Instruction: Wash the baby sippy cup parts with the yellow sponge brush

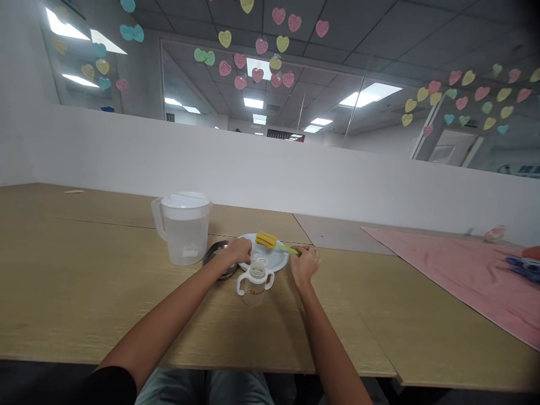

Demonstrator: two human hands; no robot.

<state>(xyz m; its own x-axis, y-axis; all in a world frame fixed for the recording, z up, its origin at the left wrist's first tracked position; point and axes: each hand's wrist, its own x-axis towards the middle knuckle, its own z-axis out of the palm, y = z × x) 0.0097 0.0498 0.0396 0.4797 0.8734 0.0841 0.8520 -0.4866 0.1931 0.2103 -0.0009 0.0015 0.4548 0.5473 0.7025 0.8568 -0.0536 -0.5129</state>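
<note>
Both hands reach forward: left (238, 249) on plate (276, 260), right (304, 263) gripping sponge brush (270, 241).

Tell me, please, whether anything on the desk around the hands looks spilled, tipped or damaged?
Nothing stands out. The pitcher and handled bottle stand upright, the plate lies flat, and the sponge brush sits in the right hand. No spill shows.

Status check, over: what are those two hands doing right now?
Right hand grips green handle of yellow sponge brush. Left hand on rim of round white plate. Clear two-handled baby cup just in front, lidded plastic jug on the left.
</note>
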